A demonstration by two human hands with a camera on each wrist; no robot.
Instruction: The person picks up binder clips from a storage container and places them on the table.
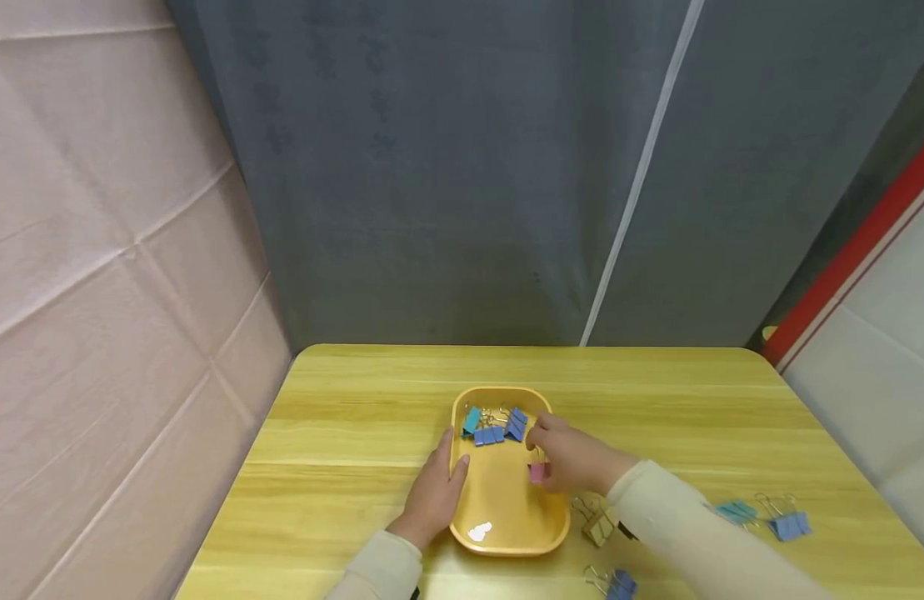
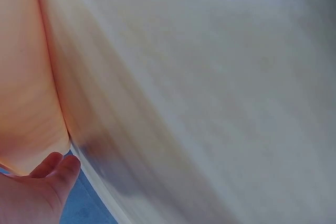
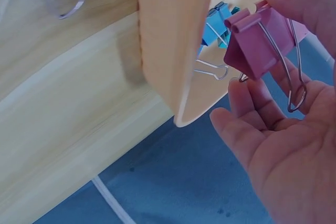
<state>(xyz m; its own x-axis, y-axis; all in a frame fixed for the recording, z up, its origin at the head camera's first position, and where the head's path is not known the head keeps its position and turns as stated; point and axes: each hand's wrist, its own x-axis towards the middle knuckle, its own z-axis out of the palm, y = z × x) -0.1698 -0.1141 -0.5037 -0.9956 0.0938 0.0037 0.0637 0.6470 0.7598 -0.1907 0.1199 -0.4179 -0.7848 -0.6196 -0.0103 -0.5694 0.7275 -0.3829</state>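
A pink binder clip (image 3: 260,40) with silver wire handles is pinched between the thumb and fingers of my right hand (image 1: 577,457), over the right side of a yellow tray (image 1: 499,533). My left hand (image 1: 435,492) holds the tray's left side, thumb over the rim and fingers along the outer wall. Inside the tray's far end lie a teal binder clip (image 1: 471,421) and two blue binder clips, one flat in front (image 1: 489,436) and one tilted at the right (image 1: 516,424). In the left wrist view, fingertips (image 2: 65,169) show beside the tray wall.
Right of the tray, a yellow binder clip (image 1: 598,527) and a blue binder clip (image 1: 621,585) lie on the wooden table (image 1: 342,467). Farther right are a teal clip (image 1: 735,512) and another blue clip (image 1: 790,526). A dark curtain (image 1: 432,208) hangs behind the table.
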